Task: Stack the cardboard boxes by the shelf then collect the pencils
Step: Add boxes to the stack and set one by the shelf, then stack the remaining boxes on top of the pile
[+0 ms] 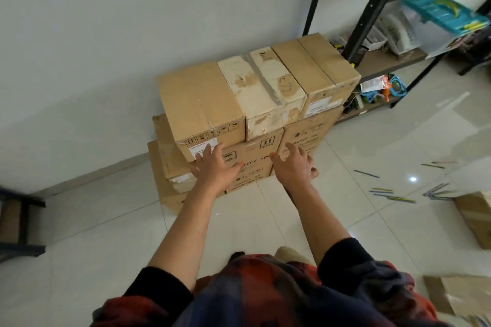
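A stack of cardboard boxes (255, 114) stands against the white wall, left of the black shelf (372, 8). Three boxes form its top row: a brown one (196, 98), a pale worn one (260, 87) and another brown one (316, 69). Larger printed boxes (252, 162) sit underneath. My left hand (212, 164) is spread with straight fingers just in front of the top left box and holds nothing. My right hand (295, 164) hovers with relaxed fingers in front of the lower boxes, also holding nothing. Several pencils (393, 194) lie scattered on the floor tiles to the right.
The shelf carries a teal crate (443, 12), a white basket and cables on its lower boards. More cardboard boxes sit at the right edge (475, 218) and bottom right (457, 297). A dark piece of furniture (18, 223) stands at the left.
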`<move>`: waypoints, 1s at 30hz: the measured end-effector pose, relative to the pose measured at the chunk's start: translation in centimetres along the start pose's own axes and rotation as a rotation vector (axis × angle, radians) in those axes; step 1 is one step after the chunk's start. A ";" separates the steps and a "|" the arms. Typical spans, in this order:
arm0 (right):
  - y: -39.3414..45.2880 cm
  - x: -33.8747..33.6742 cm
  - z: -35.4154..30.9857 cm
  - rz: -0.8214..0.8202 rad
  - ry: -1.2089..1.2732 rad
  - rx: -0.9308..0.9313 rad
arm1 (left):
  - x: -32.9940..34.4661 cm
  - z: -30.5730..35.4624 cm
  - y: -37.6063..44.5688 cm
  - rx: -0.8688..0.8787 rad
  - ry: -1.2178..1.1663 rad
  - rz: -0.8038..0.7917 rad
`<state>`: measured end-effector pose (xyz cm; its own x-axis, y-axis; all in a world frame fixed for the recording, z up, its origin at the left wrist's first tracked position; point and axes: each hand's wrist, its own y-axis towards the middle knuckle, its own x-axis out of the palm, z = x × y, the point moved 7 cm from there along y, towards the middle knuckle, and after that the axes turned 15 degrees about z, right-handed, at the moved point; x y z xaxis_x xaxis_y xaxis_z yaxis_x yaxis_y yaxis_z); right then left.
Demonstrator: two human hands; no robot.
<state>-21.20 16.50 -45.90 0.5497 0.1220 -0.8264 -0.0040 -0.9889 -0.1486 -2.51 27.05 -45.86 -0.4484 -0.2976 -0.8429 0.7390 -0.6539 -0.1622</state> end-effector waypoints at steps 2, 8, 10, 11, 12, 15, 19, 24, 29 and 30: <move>-0.8 -0.7 1.0 -0.007 0.017 -0.004 | 0.3 0.2 -1.4 0.012 0.001 0.014; -2.8 -4.0 5.0 -0.017 0.018 -0.051 | 1.5 2.8 -6.7 0.030 -0.056 0.037; -3.8 -5.3 7.0 -0.027 0.013 -0.072 | 2.7 4.4 -8.9 0.031 -0.062 0.042; -4.5 -6.0 8.3 -0.038 0.012 -0.087 | 3.5 5.4 -10.5 0.028 -0.076 0.037; -5.2 -7.2 10.2 -0.041 0.003 -0.099 | 4.9 6.6 -12.5 0.037 -0.093 0.032; -6.5 -10.2 16.1 -0.022 -0.016 -0.072 | 8.5 10.1 -18.5 0.093 -0.131 0.015; -7.9 -13.7 23.9 -0.013 0.023 0.051 | 12.5 11.9 -25.6 0.116 -0.103 -0.056; -10.0 -15.4 29.3 -0.047 0.095 0.108 | 14.6 11.6 -30.5 0.095 -0.082 -0.109; -11.5 -15.4 31.7 -0.090 0.123 0.129 | 15.3 11.7 -32.7 0.113 -0.063 -0.125; -11.8 -15.6 32.2 -0.094 0.123 0.136 | 15.4 11.8 -33.1 0.115 -0.058 -0.137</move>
<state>-56.62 29.01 -48.75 0.6509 0.1940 -0.7339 -0.0559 -0.9519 -0.3013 -39.78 35.91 -47.48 -0.5718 -0.2373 -0.7853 0.6077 -0.7656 -0.2112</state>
